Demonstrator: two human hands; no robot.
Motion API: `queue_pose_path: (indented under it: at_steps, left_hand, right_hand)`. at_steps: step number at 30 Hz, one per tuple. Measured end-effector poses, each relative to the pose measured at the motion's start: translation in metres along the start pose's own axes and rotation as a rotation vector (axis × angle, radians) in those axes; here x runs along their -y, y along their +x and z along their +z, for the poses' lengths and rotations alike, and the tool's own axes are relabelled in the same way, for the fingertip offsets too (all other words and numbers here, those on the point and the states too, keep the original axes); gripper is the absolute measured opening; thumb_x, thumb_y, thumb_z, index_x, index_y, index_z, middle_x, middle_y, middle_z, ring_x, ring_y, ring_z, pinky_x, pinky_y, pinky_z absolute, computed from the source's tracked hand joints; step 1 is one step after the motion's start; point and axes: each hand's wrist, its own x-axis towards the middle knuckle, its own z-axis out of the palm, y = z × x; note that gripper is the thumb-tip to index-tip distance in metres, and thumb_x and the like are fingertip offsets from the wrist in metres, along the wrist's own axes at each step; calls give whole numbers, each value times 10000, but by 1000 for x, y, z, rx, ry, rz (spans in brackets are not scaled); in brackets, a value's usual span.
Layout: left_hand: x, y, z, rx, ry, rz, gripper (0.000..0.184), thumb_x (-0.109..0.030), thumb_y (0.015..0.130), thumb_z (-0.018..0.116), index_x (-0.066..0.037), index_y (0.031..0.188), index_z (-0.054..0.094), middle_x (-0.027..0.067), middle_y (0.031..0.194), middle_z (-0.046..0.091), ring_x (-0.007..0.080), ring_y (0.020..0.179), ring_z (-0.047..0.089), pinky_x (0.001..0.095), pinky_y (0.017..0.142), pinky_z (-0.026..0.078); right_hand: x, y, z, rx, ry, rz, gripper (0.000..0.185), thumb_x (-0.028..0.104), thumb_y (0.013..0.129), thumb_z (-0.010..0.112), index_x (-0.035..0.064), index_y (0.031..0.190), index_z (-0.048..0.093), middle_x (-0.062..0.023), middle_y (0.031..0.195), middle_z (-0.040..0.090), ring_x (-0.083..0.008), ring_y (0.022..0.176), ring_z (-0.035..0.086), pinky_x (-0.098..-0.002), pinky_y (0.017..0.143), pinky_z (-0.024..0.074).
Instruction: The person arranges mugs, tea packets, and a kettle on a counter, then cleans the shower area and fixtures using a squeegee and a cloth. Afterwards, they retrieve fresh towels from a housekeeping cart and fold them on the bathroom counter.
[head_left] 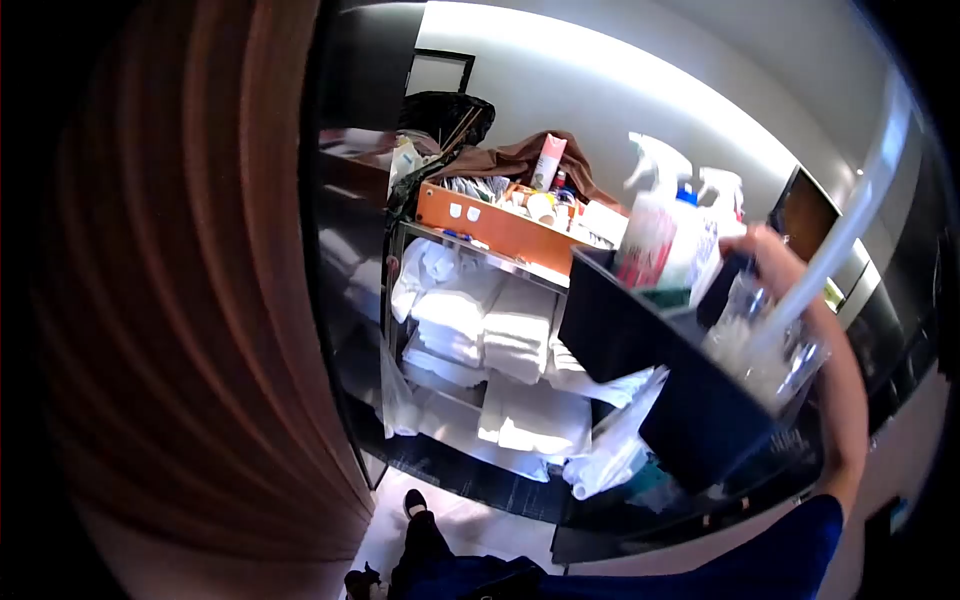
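While the black, box-shaped caddy [680,380] hangs tilted right of centre, its edges overlap the metal-framed shelf cart [480,251]; pale floor [480,513] lies open at lower centre, beside the brown ribbed panel [200,300] at left. With my right arm [843,400] bent up the frame's right side, my right hand's [770,258] fingers curl around the dark handle [722,292]. White-triggered spray bottles [650,232] stand inside; behind, an open orange box [500,230] holds a pink-and-white can [548,163] above folded white towels [450,320].

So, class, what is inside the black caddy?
Two spray bottles, a blue-capped bottle, something green and a long white handle. The walls of the caddy hide its bottom and the bottles' bases.
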Motion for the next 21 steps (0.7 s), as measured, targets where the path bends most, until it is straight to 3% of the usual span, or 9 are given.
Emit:
queue_pose_path:
  at_steps: [1, 3, 7, 11, 14, 15, 18, 19, 21]
  left_hand:
    - [-41, 48, -20, -1, 9, -3, 241, -304, 764, 581, -108, 894, 634, 133, 840, 639, 300, 790, 625, 452, 651, 490]
    - [-85, 126, -53, -29, 11, 41, 237, -300, 762, 583, -108, 890, 635, 133, 837, 639, 300, 788, 626, 452, 649, 491]
    - [-164, 207, -94, -76, -8, 101, 231, -294, 757, 586, -106, 881, 636, 133, 831, 640, 300, 784, 627, 453, 646, 492]
    - [-200, 222, -87, -55, -46, 102, 224, -287, 751, 589, -105, 872, 637, 134, 826, 641, 300, 780, 629, 454, 644, 493]
    - [-215, 227, -70, -11, -90, 76, 219, -283, 748, 591, -104, 866, 638, 134, 822, 641, 300, 777, 630, 454, 642, 494]
    - [-217, 226, -66, 0, -97, 62, 217, -281, 746, 592, -104, 864, 638, 134, 820, 641, 300, 776, 630, 454, 641, 494]
    - [-223, 244, -76, 17, -100, 20, 212, -276, 742, 594, -103, 857, 639, 134, 816, 642, 300, 773, 632, 454, 639, 495]
    - [-231, 272, -88, 6, -93, 11, 211, -275, 741, 595, -103, 855, 639, 134, 815, 642, 300, 772, 632, 455, 638, 495]
    - [-235, 307, -113, -51, -62, -47, 207, -271, 739, 596, -102, 851, 640, 134, 812, 642, 300, 771, 633, 455, 637, 496]
  right_hand:
    - [-67, 56, 6, 3, 55, -43, 327, 7, 547, 602, 45, 870, 641, -142, 730, 628, -312, 709, 613, -391, 684, 481]
    - [-104, 120, 17, 185, -7, 220, 331, 34, 638, 624, 37, 969, 613, -144, 897, 631, -269, 872, 603, -359, 784, 458]
    - [-184, 218, 23, -34, 219, -43, 507, 74, 699, 683, 62, 1185, 537, -112, 1178, 550, -223, 1123, 500, -342, 989, 384]
    - [-210, 315, 43, -200, 236, -292, 469, 78, 689, 741, 37, 1130, 585, -138, 1090, 596, -252, 1022, 570, -368, 923, 440]
    - [-223, 411, 73, -10, 6, -287, 374, 54, 684, 709, 68, 1047, 621, -136, 976, 627, -309, 948, 592, -408, 889, 449]
    - [-231, 439, 101, -357, 102, -543, 215, 115, 583, 652, 52, 777, 583, -127, 687, 585, -289, 657, 565, -369, 654, 439]
    - [-220, 497, 127, -441, 136, -669, 207, 59, 659, 663, 59, 857, 601, -135, 788, 617, -303, 729, 596, -382, 689, 469]
    - [-230, 538, 153, -208, 156, -613, 195, 44, 677, 649, 54, 866, 603, -137, 787, 617, -306, 734, 600, -379, 695, 475]
    - [-242, 586, 206, -98, 199, -553, 416, -73, 614, 599, 62, 1007, 612, -180, 850, 631, -361, 872, 603, -425, 756, 483]
